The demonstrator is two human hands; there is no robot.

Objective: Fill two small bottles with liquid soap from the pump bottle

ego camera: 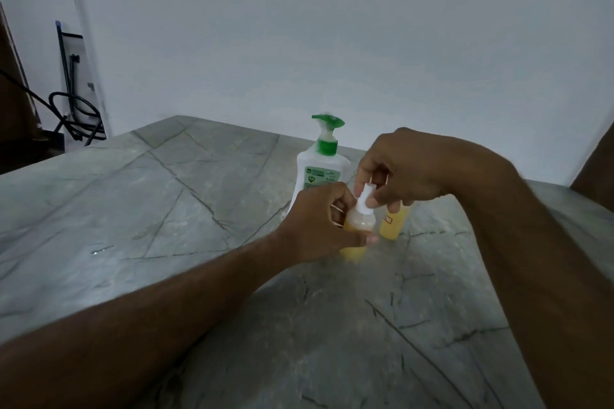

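A white pump bottle (pixel 317 173) with a green pump head stands upright at the back of the stone table. In front of it my left hand (pixel 314 226) grips a small bottle (pixel 359 222) holding yellowish liquid. My right hand (pixel 403 169) pinches that bottle's white cap (pixel 366 197) between thumb and fingers. A second small bottle (pixel 393 222), yellow inside and with a red-edged label, stands on the table just right of the first; its top is hidden behind my right hand.
The grey stone table (pixel 199 226) runs up to a white wall at the back. Its left edge drops off toward a dark stand with black cables (pixel 76 113) on the floor. A dark object (pixel 596 169) juts in at the right edge.
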